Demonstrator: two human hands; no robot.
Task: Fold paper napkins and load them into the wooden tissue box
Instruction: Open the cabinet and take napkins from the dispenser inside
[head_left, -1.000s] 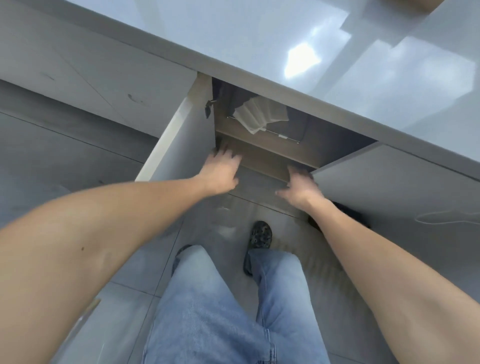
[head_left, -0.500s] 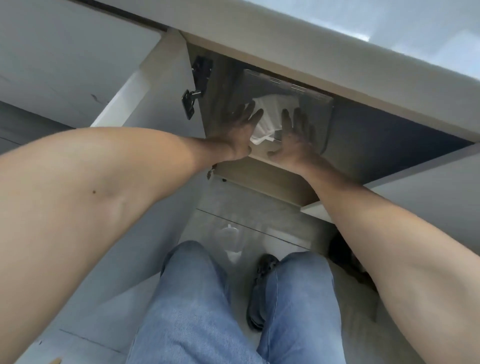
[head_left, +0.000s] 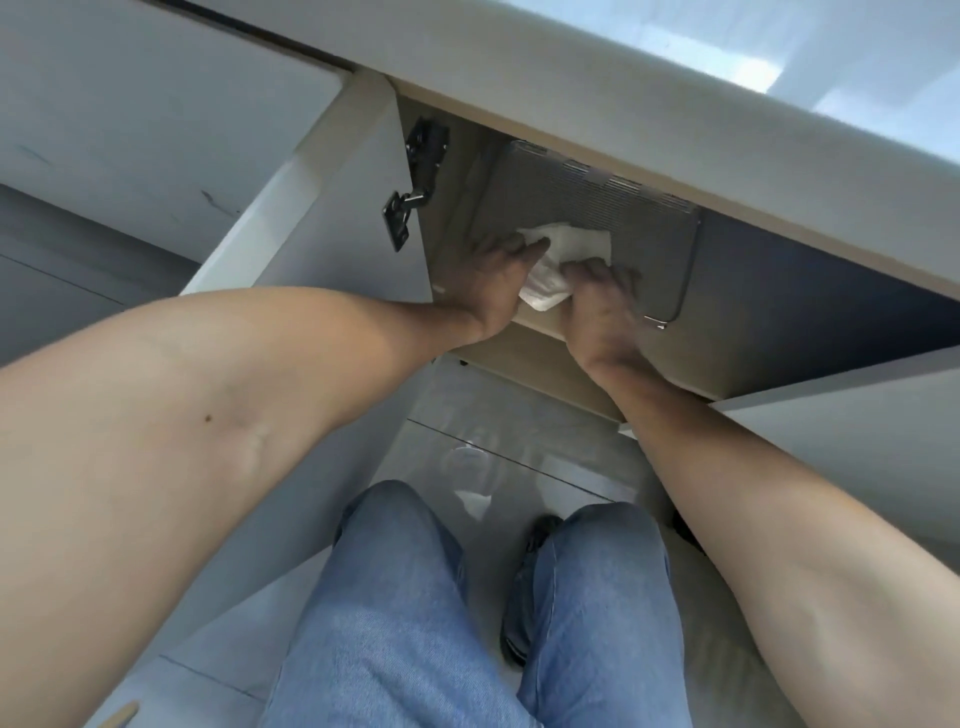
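Observation:
A bundle of white paper napkins (head_left: 558, 262) lies on a grey wire tray (head_left: 613, 202) inside an open cabinet under the counter. My left hand (head_left: 491, 280) presses against the napkins' left side, fingers stretched along them. My right hand (head_left: 597, 296) curls over their right side, fingers bent onto the paper. Both hands enclose the bundle between them. No wooden tissue box is in view.
The open cabinet door (head_left: 322, 223) stands at the left with a black hinge (head_left: 415, 182). The grey countertop (head_left: 649, 83) overhangs the opening. Below are my jeans-clad knees (head_left: 467, 613), a dark shoe (head_left: 540, 530) and the tiled floor (head_left: 519, 415).
Both hands went from the cabinet's lower edge into the cabinet and closed around the napkins. The view moved lower and closer to the opening.

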